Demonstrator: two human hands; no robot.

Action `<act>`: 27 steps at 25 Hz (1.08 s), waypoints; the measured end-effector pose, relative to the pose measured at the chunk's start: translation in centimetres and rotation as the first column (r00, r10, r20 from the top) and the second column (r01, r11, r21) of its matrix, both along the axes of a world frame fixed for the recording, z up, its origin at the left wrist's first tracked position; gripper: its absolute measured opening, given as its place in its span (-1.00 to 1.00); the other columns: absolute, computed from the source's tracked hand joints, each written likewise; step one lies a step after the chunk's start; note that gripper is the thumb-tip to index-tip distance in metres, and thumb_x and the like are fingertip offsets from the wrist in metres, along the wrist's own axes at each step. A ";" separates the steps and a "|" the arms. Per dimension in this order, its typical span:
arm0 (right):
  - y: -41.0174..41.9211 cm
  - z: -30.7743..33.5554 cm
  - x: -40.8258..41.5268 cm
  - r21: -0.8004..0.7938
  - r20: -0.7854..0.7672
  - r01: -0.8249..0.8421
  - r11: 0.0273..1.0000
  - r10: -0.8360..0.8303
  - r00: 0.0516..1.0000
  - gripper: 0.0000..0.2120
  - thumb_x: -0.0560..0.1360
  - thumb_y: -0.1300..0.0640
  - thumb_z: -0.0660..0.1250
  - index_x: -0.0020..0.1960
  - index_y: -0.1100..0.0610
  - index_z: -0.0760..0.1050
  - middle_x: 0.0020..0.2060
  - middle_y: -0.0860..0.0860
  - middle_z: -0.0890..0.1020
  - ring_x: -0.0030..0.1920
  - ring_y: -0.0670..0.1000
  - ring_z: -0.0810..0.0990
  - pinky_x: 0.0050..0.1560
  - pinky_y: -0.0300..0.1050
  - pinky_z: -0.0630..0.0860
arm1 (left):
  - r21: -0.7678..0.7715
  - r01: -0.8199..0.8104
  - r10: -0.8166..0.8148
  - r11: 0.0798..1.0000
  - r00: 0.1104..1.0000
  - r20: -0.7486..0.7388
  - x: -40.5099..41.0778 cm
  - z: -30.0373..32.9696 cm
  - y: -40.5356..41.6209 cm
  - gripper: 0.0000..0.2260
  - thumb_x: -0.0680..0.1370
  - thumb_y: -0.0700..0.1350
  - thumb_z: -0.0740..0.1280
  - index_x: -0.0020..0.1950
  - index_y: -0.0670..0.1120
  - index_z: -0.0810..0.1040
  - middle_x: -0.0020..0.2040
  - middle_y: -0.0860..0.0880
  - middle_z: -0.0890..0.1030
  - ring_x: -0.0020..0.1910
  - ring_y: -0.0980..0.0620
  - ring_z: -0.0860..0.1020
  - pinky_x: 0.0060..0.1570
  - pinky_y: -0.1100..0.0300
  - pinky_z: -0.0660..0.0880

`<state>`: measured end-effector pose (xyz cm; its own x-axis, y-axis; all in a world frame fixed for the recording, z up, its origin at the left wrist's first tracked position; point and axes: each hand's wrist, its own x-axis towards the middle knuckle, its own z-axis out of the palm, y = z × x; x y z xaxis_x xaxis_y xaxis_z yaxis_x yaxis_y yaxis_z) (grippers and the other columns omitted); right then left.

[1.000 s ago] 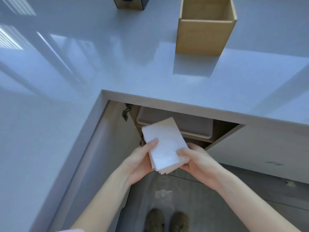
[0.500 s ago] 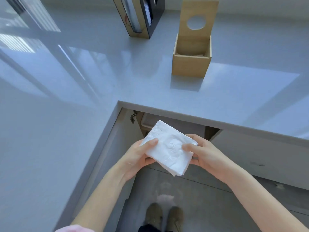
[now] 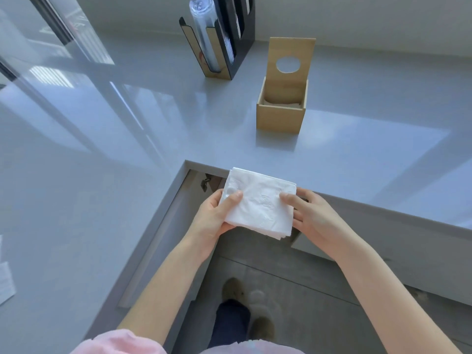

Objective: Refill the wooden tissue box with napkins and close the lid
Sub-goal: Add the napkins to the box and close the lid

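Note:
A stack of white napkins [image 3: 260, 203] is held flat between both hands just in front of the counter's inner corner. My left hand [image 3: 213, 217] grips its left edge, thumb on top. My right hand [image 3: 313, 217] grips its right edge the same way. The wooden tissue box [image 3: 281, 117] stands on the grey counter beyond the napkins, apart from my hands. Its lid [image 3: 291, 61], with a round hole, stands upright at the back. A little white paper shows low inside the box.
A black cup and lid dispenser [image 3: 219, 39] stands at the back left of the box. The grey L-shaped counter [image 3: 102, 175] wraps around me. An open cabinet door [image 3: 163, 233] hangs below the corner. Papers [image 3: 5, 279] lie at the far left edge.
Both hands have lifted the napkin stack from below the counter up to its edge and turned it flat. The view has pulled back, so the box with its upright lid looks farther away.

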<state>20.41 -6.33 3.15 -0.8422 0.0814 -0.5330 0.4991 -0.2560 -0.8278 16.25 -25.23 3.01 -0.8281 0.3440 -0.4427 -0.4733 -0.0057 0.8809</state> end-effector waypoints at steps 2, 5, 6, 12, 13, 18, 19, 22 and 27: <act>0.2 0.4 -0.1 0.008 0.010 0.007 1.000 -0.007 1.000 -0.58 0.49 0.14 0.34 0.31 0.17 0.38 0.15 0.07 0.62 0.09 0.06 0.65 0.15 -0.03 0.54 | -0.011 -0.027 0.027 1.000 1.000 0.009 0.2 0.2 0.2 -0.66 0.52 -0.02 0.30 0.24 -0.16 0.49 0.14 -0.10 0.63 0.03 0.04 0.62 -0.05 0.24 0.62; 0.7 1.2 -0.8 0.104 0.006 -0.007 0.995 0.007 1.000 -0.61 0.49 0.17 0.34 0.29 0.20 0.41 0.13 0.08 0.63 0.07 0.05 0.65 0.09 -0.03 0.57 | -0.035 0.010 -0.010 0.999 1.000 0.022 -0.4 0.1 0.5 -0.66 0.53 -0.03 0.26 0.24 -0.16 0.49 0.16 -0.10 0.62 0.07 0.01 0.61 -0.04 0.25 0.59; 0.9 1.5 -1.3 0.145 0.004 -0.002 0.989 0.001 1.000 -0.63 0.49 0.18 0.34 0.28 0.20 0.42 0.12 0.07 0.63 0.05 0.04 0.65 0.05 -0.04 0.59 | -0.040 0.016 -0.015 0.999 1.000 0.026 -0.9 0.0 0.8 -0.66 0.53 -0.03 0.26 0.24 -0.16 0.49 0.17 -0.12 0.62 0.09 -0.02 0.61 -0.02 0.22 0.57; 2.4 2.6 -5.6 0.294 -0.021 0.128 0.947 -0.127 0.992 -0.67 0.49 0.17 0.34 0.23 0.18 0.43 0.05 0.05 0.65 -0.04 0.00 0.64 0.01 0.02 0.61 | -0.071 0.057 -0.057 0.996 0.998 -0.003 -6.6 0.9 3.6 -0.70 0.55 -0.05 0.26 0.21 -0.19 0.51 0.16 -0.15 0.62 0.12 -0.09 0.60 0.10 0.13 0.53; 2.7 2.8 -6.7 0.310 -0.022 0.137 0.941 -0.137 0.990 -0.68 0.49 0.16 0.34 0.22 0.17 0.44 0.04 0.05 0.64 -0.06 -0.02 0.64 -0.02 -0.01 0.63 | -0.079 0.063 -0.064 0.995 0.998 -0.012 -7.8 1.2 3.9 -0.70 0.55 -0.05 0.26 0.21 -0.18 0.51 0.16 -0.14 0.63 0.13 -0.09 0.60 0.12 0.10 0.52; 3.4 3.6 -12.3 0.340 -0.054 0.170 0.925 -0.161 0.985 -0.75 0.49 0.15 0.34 0.15 0.12 0.45 0.08 0.10 0.62 -0.07 0.01 0.61 -0.21 -0.18 0.61 | -0.133 0.106 -0.117 0.985 0.990 -0.082 -14.6 2.4 4.5 -0.72 0.54 -0.06 0.28 0.21 -0.11 0.48 0.04 -0.01 0.62 -0.04 0.05 0.62 -0.12 0.27 0.59; 3.6 3.7 -13.3 0.350 -0.058 0.179 0.919 -0.170 0.984 -0.77 0.49 0.14 0.34 0.13 0.11 0.45 0.09 0.10 0.62 -0.05 0.02 0.60 -0.20 -0.17 0.60 | -0.153 0.102 -0.116 0.983 0.989 -0.088 -15.8 2.5 4.7 -0.74 0.54 -0.07 0.28 0.20 -0.12 0.48 0.03 -0.01 0.61 -0.06 0.07 0.61 -0.11 0.26 0.58; 4.3 3.8 -15.8 0.366 -0.061 0.207 0.907 -0.199 0.978 -0.78 0.49 0.14 0.34 0.13 0.10 0.46 0.08 0.09 0.61 -0.05 0.01 0.61 -0.27 -0.26 0.57 | -0.207 0.101 -0.123 0.973 0.988 -0.098 -18.7 2.6 5.5 -0.84 0.53 -0.09 0.30 0.09 -0.08 0.50 -0.01 -0.01 0.60 -0.11 0.08 0.59 -0.05 0.22 0.54; 6.0 4.0 -18.8 0.378 -0.066 0.232 0.896 -0.223 0.972 -0.82 0.49 0.15 0.33 0.09 0.09 0.46 0.07 0.10 0.60 -0.13 -0.06 0.60 -0.23 -0.20 0.57 | -0.320 0.112 -0.173 0.941 0.971 -0.168 -22.1 2.8 7.1 -0.81 0.51 -0.04 0.32 0.08 -0.07 0.53 -0.10 0.08 0.59 -0.15 0.16 0.56 -0.28 0.50 0.47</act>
<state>1.64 -0.34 7.15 -0.7868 0.4651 -0.4059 0.4470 -0.0242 -0.8942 -5.83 -18.13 5.84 -0.8595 0.3373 -0.3841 -0.2725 0.3333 0.9026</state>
